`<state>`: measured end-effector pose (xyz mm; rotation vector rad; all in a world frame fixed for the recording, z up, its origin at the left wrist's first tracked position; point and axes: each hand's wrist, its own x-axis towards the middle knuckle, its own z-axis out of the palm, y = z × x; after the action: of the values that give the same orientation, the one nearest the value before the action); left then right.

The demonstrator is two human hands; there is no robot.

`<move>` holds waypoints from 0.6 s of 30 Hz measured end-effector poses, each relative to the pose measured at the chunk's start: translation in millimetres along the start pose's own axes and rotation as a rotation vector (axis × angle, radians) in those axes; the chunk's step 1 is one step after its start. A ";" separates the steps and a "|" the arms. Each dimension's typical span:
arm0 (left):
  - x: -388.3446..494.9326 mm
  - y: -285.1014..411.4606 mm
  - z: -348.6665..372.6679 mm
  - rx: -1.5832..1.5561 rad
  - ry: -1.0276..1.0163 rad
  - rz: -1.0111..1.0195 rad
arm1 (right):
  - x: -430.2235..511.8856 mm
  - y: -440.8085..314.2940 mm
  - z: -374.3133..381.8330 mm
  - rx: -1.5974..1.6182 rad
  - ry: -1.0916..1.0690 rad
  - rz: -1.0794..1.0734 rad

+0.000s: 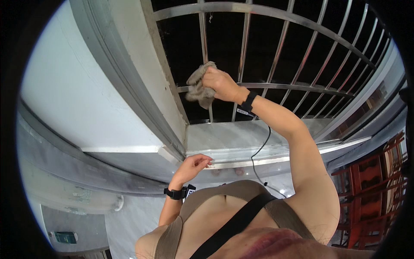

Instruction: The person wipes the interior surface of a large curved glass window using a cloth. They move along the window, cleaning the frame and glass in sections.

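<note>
My right hand is closed on a grey-brown cloth, which lies against an upright bar of the metal window grille near its left end. Part of the cloth hangs below the fingers, over the lower crossbar. Lower down, my left hand is beside the window's sill edge with its fingers loosely bent and nothing seen in them. Whether its fingertips touch the frame, I cannot tell. Both wrists wear black straps.
A marble-look sill runs below the grille. A black cable hangs from my right wrist across the sill edge. The white window reveal rises at left. Red-brown wooden chairs stand at right, and a grey curtain hangs near them.
</note>
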<state>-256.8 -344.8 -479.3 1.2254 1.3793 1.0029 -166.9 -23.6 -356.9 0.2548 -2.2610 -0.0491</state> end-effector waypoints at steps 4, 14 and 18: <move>-0.2 0.4 0.9 0.020 -0.003 0.007 | -7.9 -0.3 -43.9 -0.201 -0.251 0.173; 17.3 14.4 12.8 -0.022 -0.109 0.036 | 117.9 6.1 -73.5 -0.006 0.905 0.470; 10.2 11.6 13.6 0.012 -0.101 0.038 | 146.7 -3.6 -42.0 0.079 0.891 0.491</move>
<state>-241.3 -333.5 -471.7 1.2980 1.2897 0.9467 -226.4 -54.3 -219.7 -0.2164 -1.3821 0.3466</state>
